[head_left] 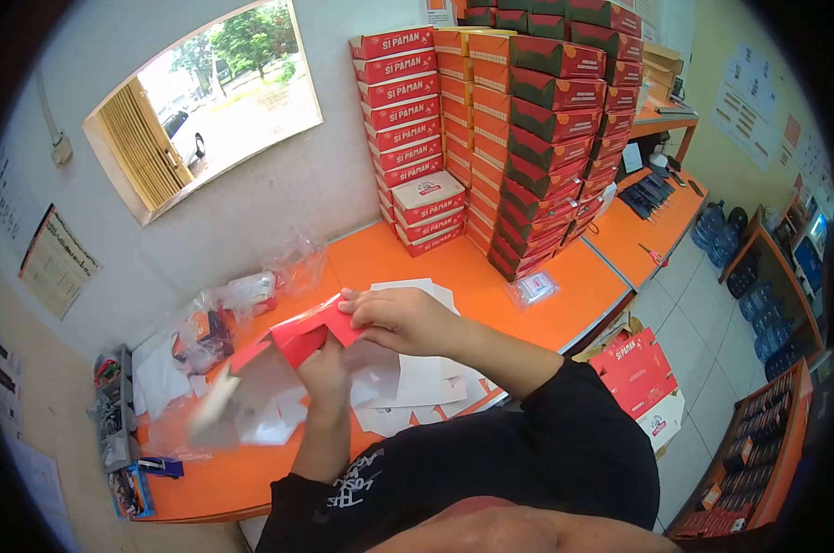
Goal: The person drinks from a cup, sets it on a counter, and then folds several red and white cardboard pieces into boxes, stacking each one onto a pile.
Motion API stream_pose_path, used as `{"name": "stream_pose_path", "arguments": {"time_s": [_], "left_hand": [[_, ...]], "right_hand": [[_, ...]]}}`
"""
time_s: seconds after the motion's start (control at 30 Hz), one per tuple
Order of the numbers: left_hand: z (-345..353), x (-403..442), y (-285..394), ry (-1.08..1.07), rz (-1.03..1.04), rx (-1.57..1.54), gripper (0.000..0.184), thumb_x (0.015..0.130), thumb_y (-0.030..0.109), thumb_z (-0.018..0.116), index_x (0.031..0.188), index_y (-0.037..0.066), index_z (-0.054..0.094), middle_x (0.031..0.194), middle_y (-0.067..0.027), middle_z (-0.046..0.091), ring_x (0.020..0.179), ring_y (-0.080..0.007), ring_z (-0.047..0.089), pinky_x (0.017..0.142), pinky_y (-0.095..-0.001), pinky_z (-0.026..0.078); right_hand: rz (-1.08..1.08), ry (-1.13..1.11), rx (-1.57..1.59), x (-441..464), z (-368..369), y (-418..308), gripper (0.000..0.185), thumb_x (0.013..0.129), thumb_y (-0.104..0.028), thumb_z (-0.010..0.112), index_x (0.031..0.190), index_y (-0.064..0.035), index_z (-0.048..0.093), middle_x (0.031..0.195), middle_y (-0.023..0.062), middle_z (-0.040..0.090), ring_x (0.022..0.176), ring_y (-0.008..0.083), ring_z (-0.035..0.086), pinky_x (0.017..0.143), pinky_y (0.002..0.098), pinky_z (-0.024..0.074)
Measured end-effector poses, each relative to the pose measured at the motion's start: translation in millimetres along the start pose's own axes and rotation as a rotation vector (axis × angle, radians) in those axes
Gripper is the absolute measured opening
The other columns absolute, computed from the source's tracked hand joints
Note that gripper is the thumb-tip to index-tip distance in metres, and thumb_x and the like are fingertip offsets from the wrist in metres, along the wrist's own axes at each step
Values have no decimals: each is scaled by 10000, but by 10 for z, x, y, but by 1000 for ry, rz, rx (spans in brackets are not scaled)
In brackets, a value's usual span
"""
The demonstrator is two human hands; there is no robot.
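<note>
A red cardboard box [293,335], partly folded, is held up over the orange table. Its pale lower flap is smeared by motion. My right hand [397,318] grips the box's upper right corner, with thumb and fingers closed on the red edge. My left hand [325,370] holds the same box from below; its fingers are partly hidden by the red panel. White flat card sheets [417,380] lie on the table below and behind my hands.
Tall stacks of red boxes [546,138] and a stack of smaller boxes [428,207] stand at the back. Clear plastic bags [216,318] lie by the wall. A small plastic packet [533,288] rests near the table's right edge. Flat red cartons [634,370] lie on the right.
</note>
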State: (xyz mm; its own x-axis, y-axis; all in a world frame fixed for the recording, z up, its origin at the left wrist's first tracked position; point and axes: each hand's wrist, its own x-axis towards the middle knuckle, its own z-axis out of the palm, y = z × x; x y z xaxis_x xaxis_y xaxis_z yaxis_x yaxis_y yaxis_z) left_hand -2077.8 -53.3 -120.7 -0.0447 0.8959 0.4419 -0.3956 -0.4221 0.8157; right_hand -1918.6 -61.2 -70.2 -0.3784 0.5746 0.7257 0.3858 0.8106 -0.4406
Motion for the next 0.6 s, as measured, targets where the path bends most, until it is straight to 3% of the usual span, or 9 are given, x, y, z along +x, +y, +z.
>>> {"name": "stream_pose_path", "arguments": {"time_s": [0.03, 0.07, 0.17, 0.23, 0.27, 0.33, 0.47, 0.57, 0.6], "left_hand": [[-24, 24, 49, -28, 20, 101, 301, 855, 52, 572, 1123, -60, 497, 1060, -119, 580, 950, -198, 584, 817, -304, 490], [36, 40, 133, -61, 73, 7, 281, 841, 43, 584, 1095, -56, 514, 1010, -114, 599, 902, -184, 598, 785, -290, 499], [41, 168, 148, -80, 110, 98, 248, 848, 37, 572, 1073, -54, 521, 1002, -115, 599, 886, -180, 601, 763, -291, 507], [192, 181, 67, -87, 71, 25, 259, 845, 25, 566, 1084, -57, 508, 1034, -123, 584, 913, -188, 594, 775, -291, 506], [271, 159, 17, -86, 27, -40, 271, 842, 12, 561, 1095, -61, 495, 1065, -130, 570, 939, -195, 586, 787, -292, 504], [324, 160, 16, -145, -68, -117, 310, 831, 13, 573, 1116, -57, 474, 1137, -153, 531, 1003, -214, 564, 834, -301, 493], [316, 153, 20, -367, -4, 20, 401, 825, 53, 594, 1180, -30, 427, 1152, -158, 513, 1041, -242, 544, 892, -331, 453], [213, 169, -622, -158, -86, 210, 471, 832, 96, 595, 1236, 6, 371, 1121, -145, 519, 1052, -241, 534, 887, -338, 455], [172, 116, -685, -325, 445, 883, 528, 833, 190, 606, 1265, 45, 340, 1122, -124, 506, 1034, -225, 541, 847, -316, 477]], "right_hand": [[-80, -58, 14, -7, -38, 7, 156, 711, -68, 696, 792, -48, 564, 948, 112, 629, 987, 281, 602, 770, 332, 513], [-78, -56, 11, -15, -56, 9, 156, 711, -68, 696, 792, -48, 564, 948, 112, 629, 987, 281, 602, 770, 332, 513], [-180, 28, 4, -30, -41, -6, 160, 696, -74, 707, 778, -43, 573, 939, 100, 635, 971, 274, 608, 787, 339, 511], [-120, 314, -165, -10, 114, -53, 166, 690, -84, 716, 765, -40, 574, 950, 93, 635, 972, 266, 607, 798, 341, 511], [-57, 344, -142, -41, 182, -1, 151, 692, -51, 706, 765, -40, 574, 968, 91, 629, 989, 269, 599, 811, 348, 505], [-59, 272, -103, -74, 111, 137, 163, 695, -93, 712, 762, -37, 575, 981, 101, 625, 1011, 274, 587, 823, 357, 498], [-62, 2, -186, -82, -196, 254, 300, 684, -258, 733, 819, -40, 578, 939, 99, 609, 972, 289, 580, 825, 379, 465], [-140, 176, -313, 22, -29, 49, 395, 656, -325, 734, 895, -55, 573, 871, 71, 574, 856, 282, 554, 788, 370, 433], [-113, 211, -351, 22, 100, 18, 386, 649, -241, 728, 951, -67, 562, 820, 47, 535, 771, 269, 503, 760, 361, 408]]}}
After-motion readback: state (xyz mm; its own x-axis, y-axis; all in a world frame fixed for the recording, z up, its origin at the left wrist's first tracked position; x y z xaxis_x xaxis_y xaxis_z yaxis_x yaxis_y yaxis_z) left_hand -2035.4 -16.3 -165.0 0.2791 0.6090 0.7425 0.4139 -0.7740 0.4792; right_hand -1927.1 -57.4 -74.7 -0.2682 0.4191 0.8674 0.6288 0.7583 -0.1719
